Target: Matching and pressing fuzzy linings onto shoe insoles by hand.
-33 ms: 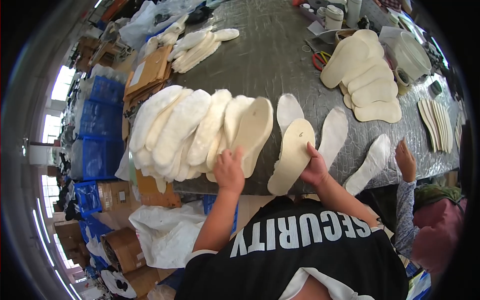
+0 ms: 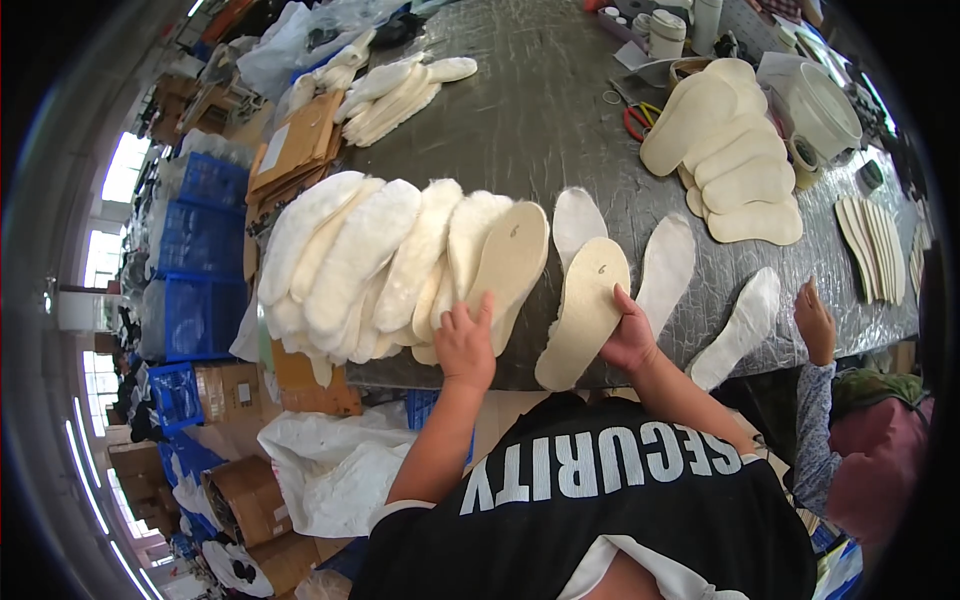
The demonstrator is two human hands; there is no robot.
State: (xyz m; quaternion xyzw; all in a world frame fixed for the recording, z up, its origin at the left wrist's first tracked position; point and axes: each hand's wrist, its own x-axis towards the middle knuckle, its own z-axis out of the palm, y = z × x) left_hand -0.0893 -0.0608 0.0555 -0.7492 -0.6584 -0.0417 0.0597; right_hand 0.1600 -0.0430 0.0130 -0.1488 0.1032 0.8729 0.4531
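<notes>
In my right hand (image 2: 628, 338) is a cream insole (image 2: 588, 315), thumb on its smooth face; fluffy fleece shows along its edge. My left hand (image 2: 466, 345) is closed at the lower part of another insole (image 2: 512, 250), smooth side up, with the thumb on its face. That one lies at the right end of an overlapping pile of fleece insoles (image 2: 365, 265). Thin white insoles lie flat around my right hand: one behind the held insole (image 2: 578, 220), one just right of it (image 2: 667, 262), and another farther right (image 2: 745, 325).
Cream insoles (image 2: 745, 180) are stacked far right, beside red-handled scissors (image 2: 640, 120) and a white tub (image 2: 822, 108). A co-worker's hand (image 2: 815, 325) is at the right table edge. Cardboard pieces (image 2: 295, 150) and more insoles (image 2: 395, 100) lie far left; blue crates (image 2: 205, 250) stand beyond.
My left hand has shifted slightly right, and the insole at the pile's end has tilted a little with it. My right hand and its insole stay in place.
</notes>
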